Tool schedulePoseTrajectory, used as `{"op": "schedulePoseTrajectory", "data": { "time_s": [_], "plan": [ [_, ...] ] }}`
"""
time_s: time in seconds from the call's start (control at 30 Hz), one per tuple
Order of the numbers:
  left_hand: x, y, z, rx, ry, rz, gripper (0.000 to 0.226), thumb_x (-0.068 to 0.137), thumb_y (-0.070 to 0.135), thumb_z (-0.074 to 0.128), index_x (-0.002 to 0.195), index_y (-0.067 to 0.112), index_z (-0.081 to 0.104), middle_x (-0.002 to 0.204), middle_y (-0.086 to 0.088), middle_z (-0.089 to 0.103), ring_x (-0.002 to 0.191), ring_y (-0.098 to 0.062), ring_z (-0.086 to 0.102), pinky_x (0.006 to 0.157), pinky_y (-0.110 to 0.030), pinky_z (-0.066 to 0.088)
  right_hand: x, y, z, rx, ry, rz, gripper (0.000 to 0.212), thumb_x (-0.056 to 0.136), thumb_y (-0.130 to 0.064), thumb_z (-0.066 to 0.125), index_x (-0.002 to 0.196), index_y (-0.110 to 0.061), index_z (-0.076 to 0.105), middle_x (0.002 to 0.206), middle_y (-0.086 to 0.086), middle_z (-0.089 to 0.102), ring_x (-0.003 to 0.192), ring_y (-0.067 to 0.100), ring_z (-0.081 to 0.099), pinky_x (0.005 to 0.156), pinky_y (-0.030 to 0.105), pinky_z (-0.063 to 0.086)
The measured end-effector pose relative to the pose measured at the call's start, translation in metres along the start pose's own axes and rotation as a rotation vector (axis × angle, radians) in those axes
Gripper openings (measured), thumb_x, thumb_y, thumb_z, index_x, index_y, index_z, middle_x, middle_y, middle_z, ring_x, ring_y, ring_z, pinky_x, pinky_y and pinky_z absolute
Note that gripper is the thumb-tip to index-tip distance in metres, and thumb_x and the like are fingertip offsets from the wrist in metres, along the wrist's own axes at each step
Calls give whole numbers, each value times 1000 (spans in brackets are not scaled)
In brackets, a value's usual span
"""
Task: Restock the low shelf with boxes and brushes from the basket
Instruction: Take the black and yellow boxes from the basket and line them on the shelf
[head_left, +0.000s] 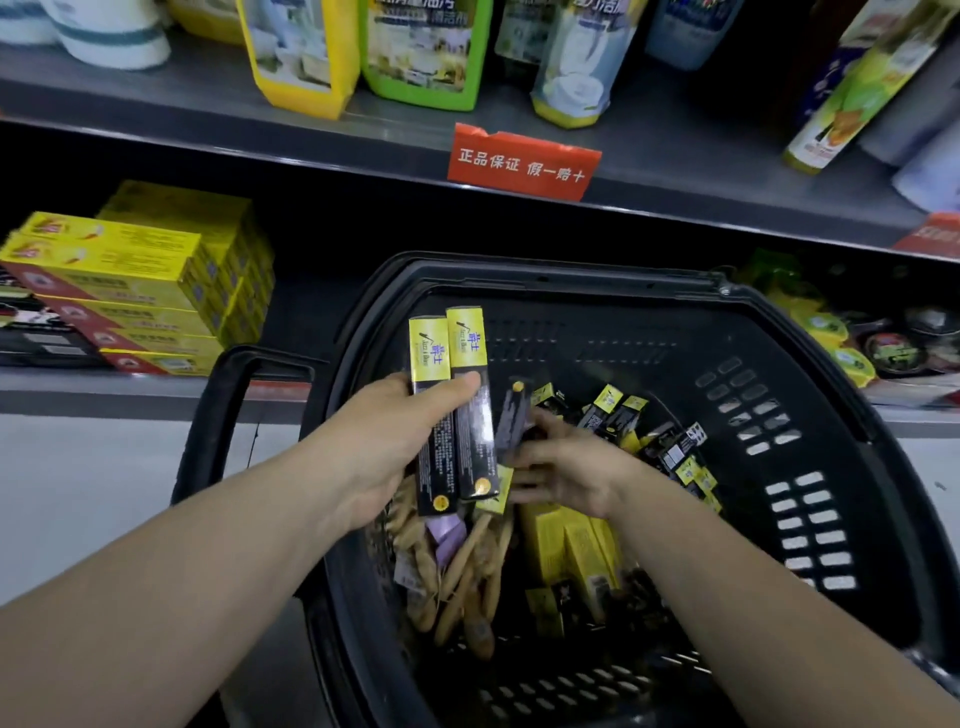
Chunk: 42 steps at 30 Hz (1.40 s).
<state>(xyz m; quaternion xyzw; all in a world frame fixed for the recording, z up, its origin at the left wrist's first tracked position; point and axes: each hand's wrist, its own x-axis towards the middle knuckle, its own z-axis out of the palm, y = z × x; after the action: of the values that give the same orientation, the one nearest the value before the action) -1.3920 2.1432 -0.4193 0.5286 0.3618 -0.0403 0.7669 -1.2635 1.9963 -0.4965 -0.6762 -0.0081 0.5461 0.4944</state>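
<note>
- Upper shelf (156, 104): grey metal, carrying cleaner bottles (426, 52) (yellow, green, white).
- Red sign (522, 161): clipped to its front edge.
- Floor (78, 493): pale, smooth.
- Light: dim beneath the shelf.

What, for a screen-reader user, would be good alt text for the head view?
The left hand grips two long black-and-yellow cardboard boxes above a black plastic shopping basket, while the blurred right hand reaches to a third such box among wooden-handled brushes lying in it. Stacked flat yellow boxes sit on the low grey shelf behind.
</note>
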Motion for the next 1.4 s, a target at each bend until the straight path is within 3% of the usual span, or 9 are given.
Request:
{"op": "schedulePoseTrajectory", "data": {
  "time_s": [0.27,0.4,0.57,0.7,0.87,1.07,1.2,1.3,1.4],
  "plan": [
    [3,-1,16,0,-92,-101,27,86,30,64,107,12,64,103,-8,72,99,-23,65,85,-35,48,-101,-25,-24,141,265,-377,48,59,-38,74,102,-17,66,91,-3,72,86,13,67,74,26,49],
    [-1,-9,27,-60,-104,-123,26,84,24,67,106,10,66,102,-11,72,96,-25,66,81,-36,52,-118,-14,-29,205,462,-449,28,72,-18,73,97,-18,61,96,4,73,91,20,69,79,30,52],
    [-7,-19,39,-196,-58,-135,42,76,27,71,113,8,63,102,-12,72,94,-26,68,81,-38,53,-119,-21,-11,552,430,-563,45,66,-19,73,103,-1,53,98,10,73,96,22,69,88,32,55],
    [-13,-22,45,-285,-57,-88,56,64,40,72,112,12,65,98,-9,74,88,-25,71,67,-33,56,-113,-5,20,223,332,-398,51,62,-33,81,105,-15,61,103,9,70,98,22,67,95,42,48],
    [-21,-29,48,-249,-60,19,55,59,31,77,110,14,66,93,-8,75,79,-23,73,53,-27,55,-117,6,27,20,219,-393,28,81,-23,67,109,-24,62,81,-9,70,79,7,70,68,16,52],
    [-21,-30,45,-127,-46,64,66,44,26,83,107,14,67,90,-9,75,78,-24,73,54,-27,55,-122,3,22,-315,227,-416,29,82,-38,66,108,-30,60,95,-4,67,85,4,66,79,20,52],
    [-20,-26,41,-122,9,81,65,45,17,83,106,13,62,80,-7,75,66,-20,72,45,-23,52,-110,-3,10,-448,149,-355,60,74,-73,49,116,-32,61,110,-8,67,100,6,63,91,29,49],
    [-18,-23,40,-118,31,98,60,42,18,83,97,20,59,72,-1,74,59,-15,71,40,-21,50,-74,-8,-18,-341,283,-261,40,90,-55,46,98,-22,67,103,4,70,96,22,66,88,35,51],
    [-17,-22,40,-116,19,108,61,43,19,84,97,22,57,69,4,74,57,-12,70,41,-20,49,-25,-6,-51,-687,466,-132,28,93,-31,52,112,-11,60,105,12,65,101,34,61,75,31,43]
  ]
}}
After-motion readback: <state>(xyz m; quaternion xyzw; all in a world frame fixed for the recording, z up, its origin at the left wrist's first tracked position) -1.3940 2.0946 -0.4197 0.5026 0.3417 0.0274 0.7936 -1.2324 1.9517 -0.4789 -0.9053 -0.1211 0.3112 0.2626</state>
